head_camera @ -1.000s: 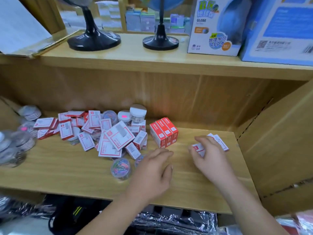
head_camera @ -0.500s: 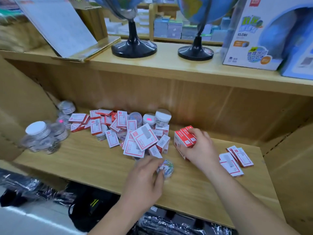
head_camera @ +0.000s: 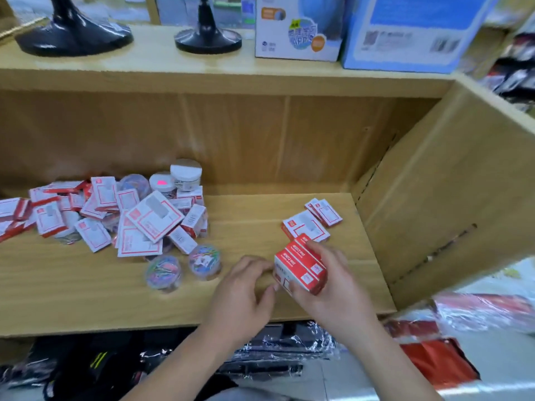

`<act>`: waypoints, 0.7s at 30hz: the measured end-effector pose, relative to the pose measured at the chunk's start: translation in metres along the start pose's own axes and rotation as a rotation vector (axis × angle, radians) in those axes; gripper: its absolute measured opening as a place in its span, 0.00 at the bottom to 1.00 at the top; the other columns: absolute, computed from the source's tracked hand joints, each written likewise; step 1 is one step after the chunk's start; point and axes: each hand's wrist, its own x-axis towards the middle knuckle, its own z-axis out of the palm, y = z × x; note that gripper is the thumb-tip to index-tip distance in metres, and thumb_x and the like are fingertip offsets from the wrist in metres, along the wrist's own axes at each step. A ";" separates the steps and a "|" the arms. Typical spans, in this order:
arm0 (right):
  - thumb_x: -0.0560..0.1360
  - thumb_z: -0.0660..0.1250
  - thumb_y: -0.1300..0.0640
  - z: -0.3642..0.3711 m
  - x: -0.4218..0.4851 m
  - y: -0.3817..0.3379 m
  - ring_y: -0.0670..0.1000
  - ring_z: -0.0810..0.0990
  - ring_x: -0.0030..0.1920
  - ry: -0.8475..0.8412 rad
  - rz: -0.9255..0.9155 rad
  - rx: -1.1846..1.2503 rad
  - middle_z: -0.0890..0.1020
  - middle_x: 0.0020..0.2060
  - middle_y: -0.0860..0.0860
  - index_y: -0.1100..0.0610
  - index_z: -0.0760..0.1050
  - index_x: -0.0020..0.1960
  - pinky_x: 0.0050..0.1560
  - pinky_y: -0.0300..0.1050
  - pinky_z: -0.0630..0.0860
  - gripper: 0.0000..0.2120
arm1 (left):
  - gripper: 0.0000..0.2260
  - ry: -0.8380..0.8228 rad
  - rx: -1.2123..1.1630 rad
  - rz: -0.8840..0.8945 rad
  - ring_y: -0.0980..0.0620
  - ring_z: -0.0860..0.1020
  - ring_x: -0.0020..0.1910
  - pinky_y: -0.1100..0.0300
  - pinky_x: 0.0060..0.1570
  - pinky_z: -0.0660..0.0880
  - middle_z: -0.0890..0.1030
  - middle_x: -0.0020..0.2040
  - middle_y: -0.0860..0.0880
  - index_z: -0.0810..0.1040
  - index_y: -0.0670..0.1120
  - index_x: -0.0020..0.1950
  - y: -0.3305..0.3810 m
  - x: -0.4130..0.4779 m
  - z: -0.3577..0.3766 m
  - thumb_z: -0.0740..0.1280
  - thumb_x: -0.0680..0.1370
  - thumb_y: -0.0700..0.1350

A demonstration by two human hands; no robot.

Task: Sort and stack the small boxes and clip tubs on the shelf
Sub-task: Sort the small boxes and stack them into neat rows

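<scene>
My right hand [head_camera: 333, 287] grips a block of red small boxes [head_camera: 299, 266] just above the wooden shelf [head_camera: 86, 299], near its front right. My left hand [head_camera: 243, 293] is beside the block, fingertips at its left edge, holding nothing. Behind the block lie flat white-and-red boxes [head_camera: 307, 225] and two more [head_camera: 325, 212]. A loose heap of white-and-red boxes [head_camera: 153, 217] covers the shelf's left half. Two clear clip tubs with coloured clips [head_camera: 164, 273] [head_camera: 205, 260] stand in front of the heap. White-lidded tubs [head_camera: 185, 175] stand at the heap's back.
The shelf's right side wall [head_camera: 440, 198] stands close to the flat boxes. On the upper shelf are two black globe bases [head_camera: 72, 33] [head_camera: 208, 39] and globe cartons [head_camera: 298, 27]. Wrapped goods [head_camera: 275, 351] lie below the shelf.
My right hand has carried the block of red boxes from beside the heap to the front right of the shelf. My left hand moved right, away from the clip tub, to the block.
</scene>
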 end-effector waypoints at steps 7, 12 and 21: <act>0.63 0.67 0.38 -0.023 -0.009 0.016 0.49 0.75 0.59 0.118 0.086 -0.202 0.73 0.58 0.41 0.39 0.62 0.72 0.53 0.51 0.78 0.38 | 0.21 -0.170 0.008 0.068 0.55 0.77 0.59 0.54 0.60 0.75 0.79 0.59 0.56 0.75 0.52 0.70 0.017 0.017 0.029 0.66 0.77 0.54; 0.68 0.70 0.42 -0.027 0.007 0.018 0.53 0.71 0.60 0.167 0.174 -0.411 0.73 0.58 0.48 0.46 0.65 0.72 0.54 0.51 0.76 0.35 | 0.25 -0.203 0.003 0.033 0.55 0.75 0.64 0.58 0.65 0.72 0.78 0.64 0.55 0.72 0.51 0.74 0.018 0.023 0.034 0.67 0.77 0.54; 0.71 0.73 0.51 -0.005 0.031 -0.010 0.60 0.65 0.74 0.246 -0.113 -0.529 0.71 0.70 0.57 0.58 0.72 0.68 0.73 0.58 0.64 0.28 | 0.10 0.147 0.012 0.050 0.54 0.80 0.56 0.54 0.53 0.78 0.81 0.54 0.54 0.84 0.45 0.58 -0.004 -0.016 -0.035 0.70 0.78 0.43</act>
